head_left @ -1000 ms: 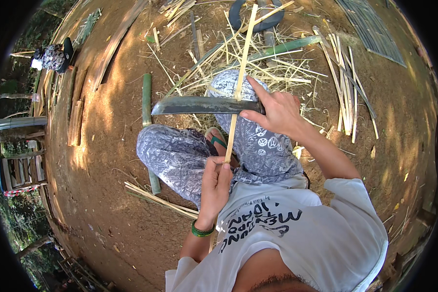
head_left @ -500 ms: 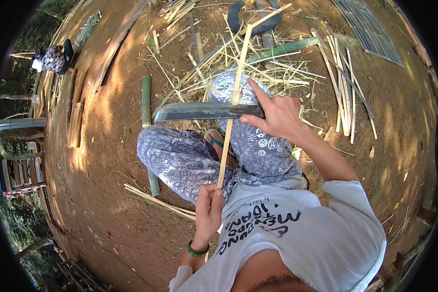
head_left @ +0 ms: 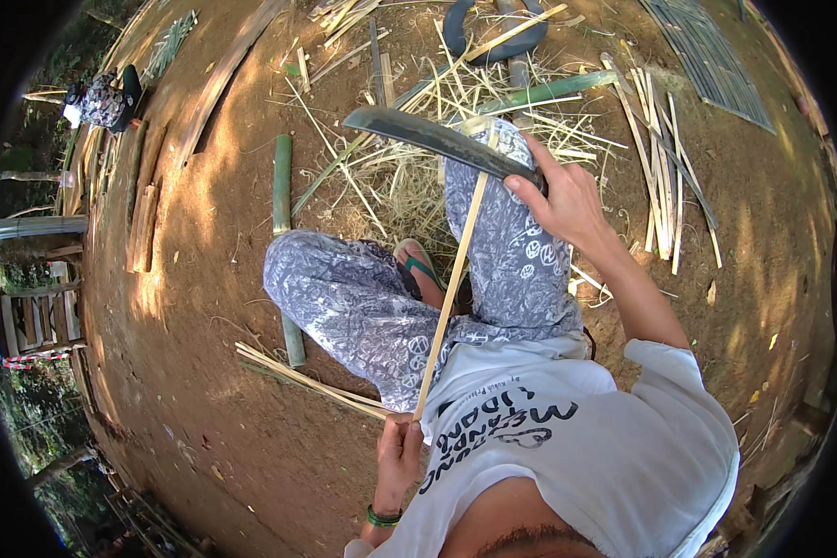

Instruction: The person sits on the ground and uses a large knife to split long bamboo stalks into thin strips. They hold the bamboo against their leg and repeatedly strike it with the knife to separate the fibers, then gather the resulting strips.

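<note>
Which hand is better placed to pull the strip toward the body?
Probably the left hand: it grips the pale strip down beside the shirt. The right hand holds the knife across the strip, so it seems less free to pull.

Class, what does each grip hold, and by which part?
Left grip: the strip, by its lower part. Right grip: the knife, by its handle end.

The left hand (head_left: 400, 456) pinches a long, thin, pale bamboo strip (head_left: 455, 279) that runs up beneath a broad, dark, curved metal blade (head_left: 418, 132) held in the right hand (head_left: 572, 202) above grey-and-white patterned trousers (head_left: 528, 302), with pale, curly shavings (head_left: 405, 193) scattered on brown earth (head_left: 214, 307) beyond.
</note>
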Demonstrator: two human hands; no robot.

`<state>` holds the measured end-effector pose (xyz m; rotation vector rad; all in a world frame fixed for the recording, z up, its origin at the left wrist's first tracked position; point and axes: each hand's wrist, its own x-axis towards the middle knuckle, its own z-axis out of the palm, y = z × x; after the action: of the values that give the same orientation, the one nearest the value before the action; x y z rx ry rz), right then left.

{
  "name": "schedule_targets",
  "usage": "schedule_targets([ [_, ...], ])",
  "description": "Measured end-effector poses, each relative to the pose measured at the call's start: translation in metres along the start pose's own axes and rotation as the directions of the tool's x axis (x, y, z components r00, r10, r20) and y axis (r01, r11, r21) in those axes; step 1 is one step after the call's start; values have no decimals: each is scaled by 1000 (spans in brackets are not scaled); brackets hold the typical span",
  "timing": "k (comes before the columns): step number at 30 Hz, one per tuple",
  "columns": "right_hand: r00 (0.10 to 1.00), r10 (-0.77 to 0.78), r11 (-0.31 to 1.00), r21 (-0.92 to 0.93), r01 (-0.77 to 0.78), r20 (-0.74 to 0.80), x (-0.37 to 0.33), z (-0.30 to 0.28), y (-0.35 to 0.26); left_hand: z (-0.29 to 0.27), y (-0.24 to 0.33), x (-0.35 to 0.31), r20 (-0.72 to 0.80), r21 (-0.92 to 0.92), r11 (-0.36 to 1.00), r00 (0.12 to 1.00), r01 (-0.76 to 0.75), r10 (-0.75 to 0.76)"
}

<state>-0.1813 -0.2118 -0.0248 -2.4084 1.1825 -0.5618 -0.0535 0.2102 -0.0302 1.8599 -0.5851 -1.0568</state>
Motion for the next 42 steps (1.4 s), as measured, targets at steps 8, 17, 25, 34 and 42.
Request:
schedule_targets([
  [8,981,187,917,366,-159,-42,-1,-9,12,-13,-33,-11,-66,-139,990,998,-21,11],
  [17,987,126,472,869,-151,102,30,-63,-41,-36,10,52,-106,263,883,898,-388,426],
  [25,996,38,573,818,48,-84,77,-94,-57,-72,85,118,-252,585,666,677,-463,692],
  [34,962,66,557,809,186,-267,122,-93,-71,-96,170,229,-486,749,557,273,-358,830],
  [42,905,111,366,863,348,-411,201,-96,-32,-147,220,308,-108,881,176,175,-440,979],
])
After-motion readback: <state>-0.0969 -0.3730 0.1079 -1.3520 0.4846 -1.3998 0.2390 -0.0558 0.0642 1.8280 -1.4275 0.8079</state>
